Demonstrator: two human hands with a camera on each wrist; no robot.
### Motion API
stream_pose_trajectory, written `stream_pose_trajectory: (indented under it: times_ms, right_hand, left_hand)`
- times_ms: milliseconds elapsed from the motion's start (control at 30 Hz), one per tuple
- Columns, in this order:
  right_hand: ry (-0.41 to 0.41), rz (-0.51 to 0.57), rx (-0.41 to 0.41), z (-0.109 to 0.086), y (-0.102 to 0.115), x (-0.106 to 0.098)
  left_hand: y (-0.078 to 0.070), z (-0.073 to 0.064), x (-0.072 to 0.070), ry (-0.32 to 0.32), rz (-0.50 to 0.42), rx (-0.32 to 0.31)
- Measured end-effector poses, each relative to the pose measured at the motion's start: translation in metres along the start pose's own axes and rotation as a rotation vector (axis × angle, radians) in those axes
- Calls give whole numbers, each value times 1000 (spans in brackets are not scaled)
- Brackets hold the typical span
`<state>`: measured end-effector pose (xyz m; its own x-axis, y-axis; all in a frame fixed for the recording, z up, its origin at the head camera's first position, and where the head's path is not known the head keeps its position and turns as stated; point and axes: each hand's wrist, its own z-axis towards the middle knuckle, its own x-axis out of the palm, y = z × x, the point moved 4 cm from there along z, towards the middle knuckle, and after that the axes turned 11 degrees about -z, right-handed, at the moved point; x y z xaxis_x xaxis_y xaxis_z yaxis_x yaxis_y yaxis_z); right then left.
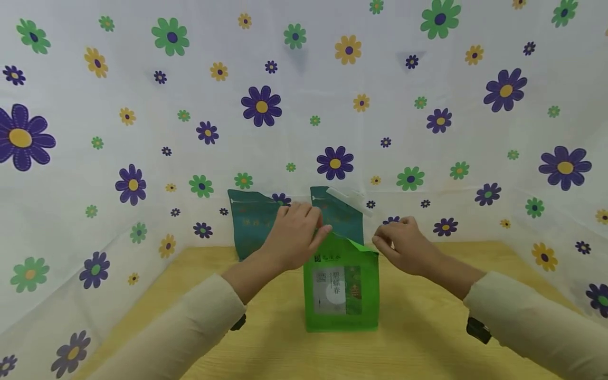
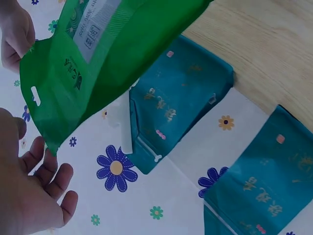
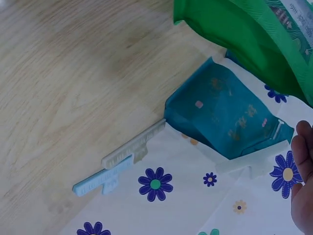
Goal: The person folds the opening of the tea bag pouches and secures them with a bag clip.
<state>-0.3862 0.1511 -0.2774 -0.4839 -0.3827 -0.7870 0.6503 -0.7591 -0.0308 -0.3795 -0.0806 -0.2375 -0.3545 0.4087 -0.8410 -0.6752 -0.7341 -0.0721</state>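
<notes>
A green tea bag (image 1: 332,316) with a grey and green label stands upright on the table. My left hand (image 1: 296,232) is at its top left corner, overlapping it in the head view. In the left wrist view the left fingers (image 2: 47,169) are loosely bent and spread right by the corner, with the thumb apart. Beside the top right corner is my right hand (image 1: 404,245), fingers loosely bent. The right wrist view shows only part of that hand (image 3: 304,181), near the bag's edge. A handle slot (image 2: 35,96) shows near the bag's top.
Behind the green bag stand two teal bags, one left (image 1: 249,227) and one right (image 1: 339,216). A white sealing clip (image 1: 349,200) is at the right one's top. Two more clips, grey (image 3: 132,147) and pale blue (image 3: 102,180), lie at the table's back edge by the flowered cloth (image 1: 304,148).
</notes>
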Motion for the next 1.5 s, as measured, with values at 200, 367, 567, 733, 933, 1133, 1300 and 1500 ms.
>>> stream_pose_trajectory:
  times_ms: [200, 367, 567, 733, 933, 1133, 1300, 1500]
  right_hand:
    - [77, 79, -12, -3, 6, 9]
    - [97, 38, -42, -6, 10, 13]
    - [119, 18, -114, -10, 12, 18]
    - [82, -10, -165, -10, 10, 20]
    - [16, -65, -228, -9, 11, 23]
    - [-111, -124, -275, -10, 14, 27]
    - [-193, -198, -324, -10, 11, 26]
    - [-202, -199, -369, -6, 5, 27]
  left_hand:
    - [-16, 15, 23, 192, 14, 38]
    - [-21, 18, 29, 262, 46, 71]
    - [-24, 16, 28, 289, 71, 112]
    - [-24, 17, 30, 293, 118, 148]
    - [-23, 17, 31, 231, 105, 158]
    - [-23, 17, 35, 148, 65, 138]
    - [-21, 19, 34, 162, 31, 65]
    - [-18, 20, 31, 140, 65, 66]
